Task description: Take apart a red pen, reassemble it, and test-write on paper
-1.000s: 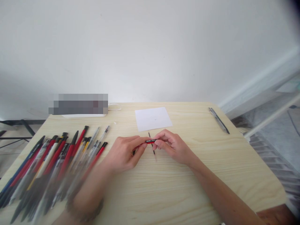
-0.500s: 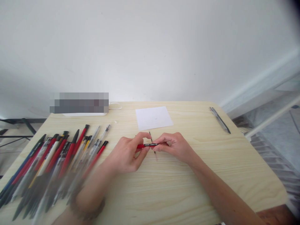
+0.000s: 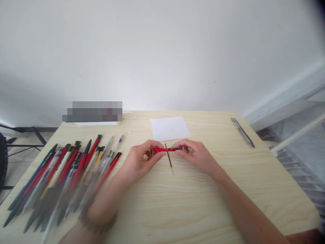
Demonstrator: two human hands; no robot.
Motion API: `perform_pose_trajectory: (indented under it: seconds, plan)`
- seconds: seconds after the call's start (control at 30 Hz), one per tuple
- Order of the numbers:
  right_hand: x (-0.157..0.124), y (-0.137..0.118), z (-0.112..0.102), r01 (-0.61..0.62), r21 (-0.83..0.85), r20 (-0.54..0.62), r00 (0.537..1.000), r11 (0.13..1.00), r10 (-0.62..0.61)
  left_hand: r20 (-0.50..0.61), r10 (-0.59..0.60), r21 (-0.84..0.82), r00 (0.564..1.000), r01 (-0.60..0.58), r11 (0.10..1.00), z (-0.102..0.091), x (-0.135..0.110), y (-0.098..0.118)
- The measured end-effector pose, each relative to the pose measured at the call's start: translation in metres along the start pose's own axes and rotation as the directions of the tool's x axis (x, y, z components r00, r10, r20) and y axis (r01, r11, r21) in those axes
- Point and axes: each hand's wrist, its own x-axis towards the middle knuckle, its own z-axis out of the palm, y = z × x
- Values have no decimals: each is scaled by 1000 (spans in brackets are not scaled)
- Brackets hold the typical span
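A red pen [image 3: 166, 149] with a black clip lies level between my two hands, above the middle of the table. My left hand [image 3: 142, 157] pinches its red end between thumb and fingers. At the other end, the black one, the fingertips of my right hand [image 3: 194, 154] close on it. Beneath the pen, a thin dark pen refill [image 3: 169, 157] rests on the wood, pointing toward me. Just beyond the hands lies a sheet of white paper [image 3: 170, 128] with a small mark on it.
Many pens [image 3: 68, 166] lie in a spread pile on the left of the table [image 3: 203, 203]. A grey pen [image 3: 242, 132] lies at the far right. A blurred-out dark object [image 3: 93, 113] with a white base stands at the back left, against the wall.
Both hands still hold the red pen, now slightly farther out and turned so more of its red body shows. The view has shifted a little to the left.
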Motion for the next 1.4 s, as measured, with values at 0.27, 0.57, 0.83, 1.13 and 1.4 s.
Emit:
perform_pose_trajectory:
  seconds: [0.27,0.57,0.83,1.13,1.4]
  plan:
    - [0,0,3,184,-21,41,982,983,-183,-13,64,64,998,-63,996,2,0,1]
    - [0,1,-2,138,-63,-10,990,988,-139,-71,211,312,975,-180,933,-8,7,-15]
    - [0,2,-1,174,-24,-17,985,984,-174,-12,182,388,983,-163,907,-6,4,-16]
    - [-2,1,0,172,-1,-3,985,985,-172,24,175,366,984,-171,915,-5,5,-13]
    - [-2,3,0,167,18,12,986,986,-167,33,181,364,983,-180,914,-5,5,-13]
